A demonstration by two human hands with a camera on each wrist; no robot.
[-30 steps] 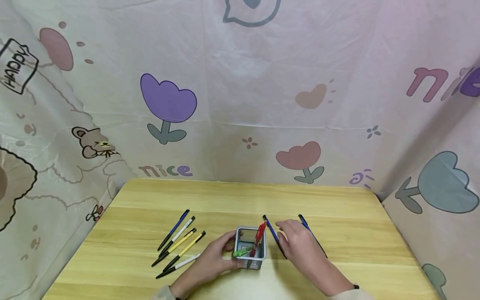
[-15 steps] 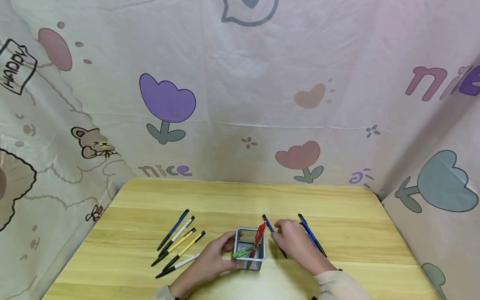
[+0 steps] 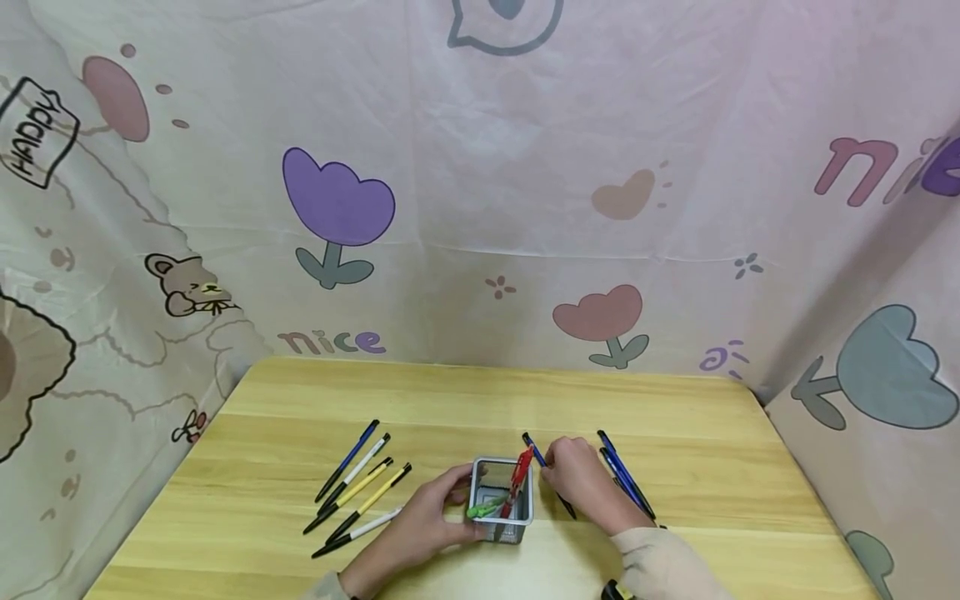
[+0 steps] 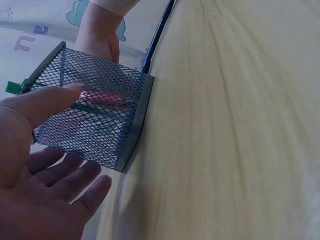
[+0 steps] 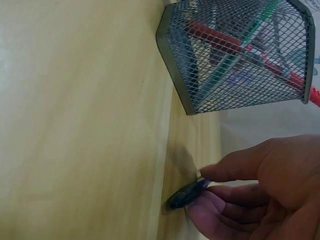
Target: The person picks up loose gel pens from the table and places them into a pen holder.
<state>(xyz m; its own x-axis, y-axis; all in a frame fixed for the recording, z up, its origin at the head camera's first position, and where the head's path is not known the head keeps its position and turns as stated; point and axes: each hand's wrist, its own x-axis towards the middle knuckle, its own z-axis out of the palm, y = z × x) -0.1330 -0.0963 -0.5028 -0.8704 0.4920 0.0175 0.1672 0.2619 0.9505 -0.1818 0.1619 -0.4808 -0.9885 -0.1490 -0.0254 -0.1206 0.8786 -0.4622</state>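
My left hand (image 3: 423,521) grips a square metal-mesh pen holder (image 3: 501,532) from its left side. In the left wrist view the thumb lies on the mesh and the other fingers curve along the opposite side. Inside the holder a red pen (image 3: 519,473) leans upright and a green pen (image 3: 484,506) slants across it. Just right of the holder, my right hand (image 3: 585,479) pinches a blue pen (image 5: 185,194) between thumb and fingers. That pen lies low along the table, its black ends showing on both sides of the hand in the head view.
Several pens lie slanted left of the holder: a blue pen (image 3: 348,460), yellow pens (image 3: 360,490) and white pens (image 3: 360,467). More blue pens (image 3: 622,471) lie beyond the right hand. A patterned cloth (image 3: 480,250) hangs around the wooden table (image 3: 450,400).
My right hand has shifted slightly left and taken hold of the blue pen beside the holder. The blue pens at the right have come into fuller view. My left hand stays on the holder.
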